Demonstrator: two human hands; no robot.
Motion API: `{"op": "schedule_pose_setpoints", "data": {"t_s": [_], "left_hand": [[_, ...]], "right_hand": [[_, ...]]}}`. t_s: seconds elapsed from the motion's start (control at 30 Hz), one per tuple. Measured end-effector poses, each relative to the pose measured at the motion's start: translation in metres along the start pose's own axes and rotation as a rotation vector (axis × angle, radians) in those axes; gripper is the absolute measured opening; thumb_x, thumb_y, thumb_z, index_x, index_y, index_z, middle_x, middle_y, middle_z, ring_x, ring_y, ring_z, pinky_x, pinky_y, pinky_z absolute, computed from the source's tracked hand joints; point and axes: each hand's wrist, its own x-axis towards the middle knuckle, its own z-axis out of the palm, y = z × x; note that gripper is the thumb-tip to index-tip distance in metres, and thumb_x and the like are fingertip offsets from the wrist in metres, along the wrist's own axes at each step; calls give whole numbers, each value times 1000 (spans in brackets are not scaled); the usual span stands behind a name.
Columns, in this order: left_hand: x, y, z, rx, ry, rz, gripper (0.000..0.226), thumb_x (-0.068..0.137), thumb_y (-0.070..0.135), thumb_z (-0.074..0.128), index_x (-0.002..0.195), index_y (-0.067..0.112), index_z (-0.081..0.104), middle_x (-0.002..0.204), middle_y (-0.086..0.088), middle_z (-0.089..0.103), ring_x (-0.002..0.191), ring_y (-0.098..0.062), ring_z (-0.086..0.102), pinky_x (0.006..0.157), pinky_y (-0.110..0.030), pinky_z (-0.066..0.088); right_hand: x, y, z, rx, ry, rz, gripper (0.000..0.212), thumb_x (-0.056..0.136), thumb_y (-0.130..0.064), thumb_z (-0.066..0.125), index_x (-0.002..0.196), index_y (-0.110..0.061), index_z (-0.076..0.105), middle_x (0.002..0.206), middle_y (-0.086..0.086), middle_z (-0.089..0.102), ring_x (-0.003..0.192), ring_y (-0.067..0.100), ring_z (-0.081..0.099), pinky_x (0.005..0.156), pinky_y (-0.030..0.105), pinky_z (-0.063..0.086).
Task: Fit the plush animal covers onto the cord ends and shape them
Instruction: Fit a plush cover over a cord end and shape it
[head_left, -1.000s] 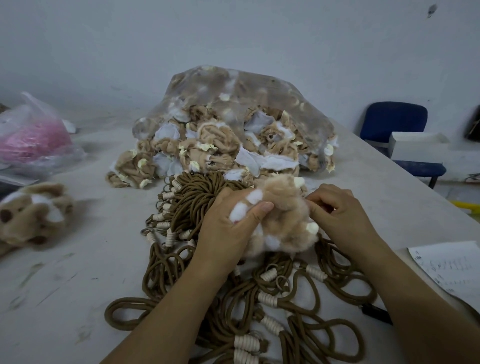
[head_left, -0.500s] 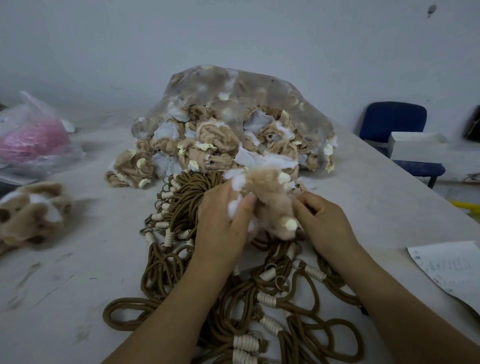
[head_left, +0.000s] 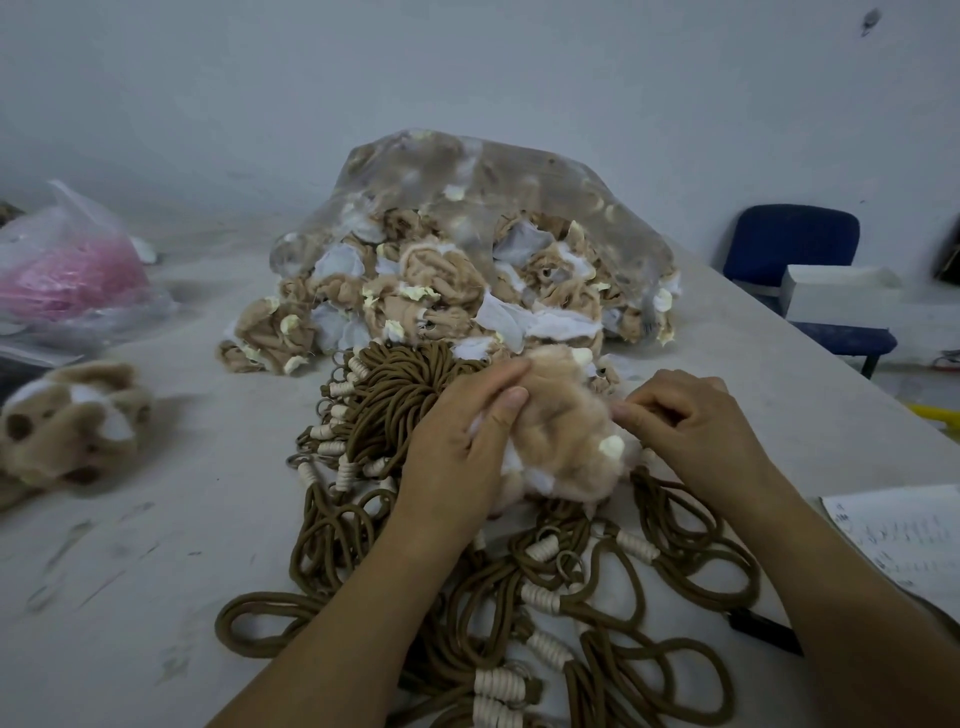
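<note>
A pale, scuffed table (head_left: 156, 597) fills most of the view. At its far middle lies a large clear plastic bag (head_left: 467, 176), open toward the camera, with tan and white plush covers (head_left: 436, 291) spilling from its mouth. In front of the bag, a heap of brown cords (head_left: 395, 400) with cream-wrapped ends and metal rings spreads toward the near edge. A blue chair (head_left: 789, 249) stands beyond the table's right side. A second plastic bag (head_left: 67, 270) holding pink material sits at far left. Near it, a tan plush animal (head_left: 67, 421) lies apart from the cords. A written sheet of paper (head_left: 904, 540) lies at the right edge. The plush cover (head_left: 561, 441) being worked is held just above the cord heap, between both hands. The left hand (head_left: 457, 457) grips its left side, thumb and fingers curled round the fabric. The right hand (head_left: 696, 431) has its fingers curled and pinches the cover's right edge. Whether a cord end sits inside the cover cannot be determined.
</note>
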Motion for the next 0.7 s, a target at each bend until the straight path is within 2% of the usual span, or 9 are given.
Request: {"op": "schedule_pose_setpoints", "data": {"t_s": [0.13, 0.2, 0.33, 0.37, 0.43, 0.47, 0.53, 0.63, 0.7], "left_hand": [[0, 2, 0, -37, -5, -35, 20, 88, 41, 49, 106, 44, 59, 106, 25, 62, 103, 13, 55, 85, -5, 40], [0, 2, 0, -39, -13, -42, 22, 87, 43, 50, 105, 39, 62, 104, 21, 65, 99, 12, 57, 82, -4, 40], [-1, 3, 0, -89, -11, -55, 21, 87, 42, 54, 99, 33, 68, 95, 16, 70, 91, 7, 62, 75, -6, 43], [-1, 4, 0, -107, -6, -61, 16, 89, 40, 56, 97, 34, 68, 95, 16, 71, 89, 6, 63, 74, -6, 45], [-1, 4, -1, -139, 0, -76, 9, 91, 36, 60, 93, 37, 68, 94, 19, 71, 87, 5, 65, 71, -8, 47], [-2, 3, 0, -149, -2, -87, 9, 90, 35, 60, 91, 38, 69, 92, 19, 71, 85, 4, 66, 69, -8, 48], [-5, 1, 5, -148, -32, -135, 10, 88, 35, 59, 84, 35, 69, 85, 17, 72, 78, 2, 67, 63, -10, 49], [-8, -4, 10, -143, -62, -190, 21, 92, 27, 62, 73, 30, 70, 74, 12, 73, 68, -1, 69, 57, -12, 50], [-6, -4, 12, -114, -62, -187, 23, 91, 30, 62, 71, 34, 71, 71, 14, 72, 66, 1, 68, 56, -11, 49]], "right_hand": [[-1, -2, 3, 62, -8, 36, 36, 71, -65, 51, 62, -32, 60, 66, -6, 57, 67, 2, 52, 72, 27, 31], [-2, -4, 6, 79, -27, 58, 43, 70, -66, 47, 63, -25, 61, 66, -3, 57, 67, -1, 51, 70, 24, 29], [-2, -8, 7, 129, -55, 73, 57, 68, -66, 46, 67, -13, 64, 69, 8, 59, 66, 5, 50, 69, 21, 32], [-2, -9, 8, 151, -64, 81, 52, 72, -61, 52, 68, -10, 64, 69, 11, 59, 64, 9, 50, 67, 18, 34], [-2, -11, 11, 196, -87, 97, 31, 83, -35, 65, 66, -9, 63, 66, 13, 58, 57, 12, 48, 57, 10, 34], [-2, -12, 14, 215, -92, 97, 25, 86, -20, 66, 62, -11, 61, 62, 9, 57, 54, 9, 46, 54, 10, 34], [-3, -15, 20, 238, -91, 90, 28, 85, -4, 65, 60, -15, 59, 58, -3, 54, 53, 0, 46, 52, 8, 35], [-4, -20, 27, 260, -90, 71, 25, 80, 6, 66, 65, -14, 62, 63, -6, 57, 58, -6, 50, 54, 6, 36], [-5, -20, 28, 251, -63, 73, 33, 80, 5, 66, 62, -23, 59, 61, -9, 57, 58, -6, 51, 53, 6, 36]]}}
